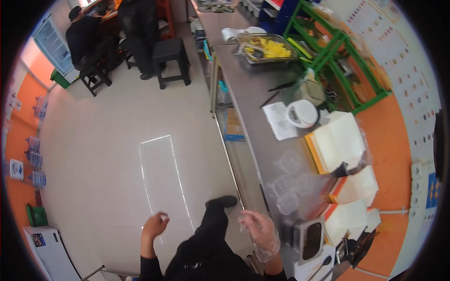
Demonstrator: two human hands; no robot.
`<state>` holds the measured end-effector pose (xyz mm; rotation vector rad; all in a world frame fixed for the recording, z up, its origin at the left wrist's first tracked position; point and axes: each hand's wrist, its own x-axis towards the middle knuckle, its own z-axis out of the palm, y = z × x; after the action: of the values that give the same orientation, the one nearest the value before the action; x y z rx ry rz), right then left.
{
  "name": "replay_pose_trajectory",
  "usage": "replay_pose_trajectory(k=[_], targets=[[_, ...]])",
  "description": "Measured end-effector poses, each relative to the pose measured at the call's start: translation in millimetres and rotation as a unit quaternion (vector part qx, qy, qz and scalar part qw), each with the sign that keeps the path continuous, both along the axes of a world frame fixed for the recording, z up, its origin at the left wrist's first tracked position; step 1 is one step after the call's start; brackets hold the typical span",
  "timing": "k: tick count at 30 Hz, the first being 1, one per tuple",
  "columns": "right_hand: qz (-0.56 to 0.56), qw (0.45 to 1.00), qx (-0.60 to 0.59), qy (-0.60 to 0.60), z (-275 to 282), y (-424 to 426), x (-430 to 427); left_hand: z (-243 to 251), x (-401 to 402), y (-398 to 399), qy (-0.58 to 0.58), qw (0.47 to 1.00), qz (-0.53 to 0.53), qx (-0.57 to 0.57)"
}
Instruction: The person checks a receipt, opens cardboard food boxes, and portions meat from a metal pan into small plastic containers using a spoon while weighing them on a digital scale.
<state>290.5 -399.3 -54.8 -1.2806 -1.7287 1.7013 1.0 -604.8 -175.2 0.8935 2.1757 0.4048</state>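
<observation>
My left hand point(155, 224) is bare and hangs over the tiled floor, its fingers loosely curled with nothing seen in them. A clear plastic glove covers my right hand point(261, 233), which hovers beside the front edge of the steel counter point(246, 105); its fingers are bent and nothing shows in them. Nearest to it on the counter are clear plastic containers point(286, 186) and a metal pan of dark contents point(311, 240). Open paper food boxes point(339, 144) stand along the back. Farther up lie a paper sheet point(279, 121) and a white round-rimmed item point(302, 113).
A steel tray point(242, 52) of yellow food sits at the counter's far part, beside a green rack point(337, 52). Two people point(82, 38) are at the far left among black stools point(171, 52). Water bottles point(35, 158) and a white freezer point(49, 251) line the left wall.
</observation>
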Motion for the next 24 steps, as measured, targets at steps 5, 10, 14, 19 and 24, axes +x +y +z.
replay_pose_trajectory(k=[5,10,14,19,24], targets=[[-0.054,0.969,-0.235,-0.058,-251,-16,-38,-40,10,-62,-0.052,0.989,0.139,-0.022],[0.067,0.935,-0.224,-0.268,-487,-47,-80,-134,19,-127,0.007,0.967,0.254,-0.01],[0.133,0.884,-0.145,-0.425,-680,-46,-97,-247,7,-206,-0.001,0.961,0.275,-0.01],[0.056,0.839,-0.031,-0.54,-802,-70,-147,-337,4,-302,0.046,0.967,0.208,-0.138],[0.01,0.813,0.034,-0.581,-859,-91,-171,-387,19,-367,-0.011,0.956,0.212,-0.201]])
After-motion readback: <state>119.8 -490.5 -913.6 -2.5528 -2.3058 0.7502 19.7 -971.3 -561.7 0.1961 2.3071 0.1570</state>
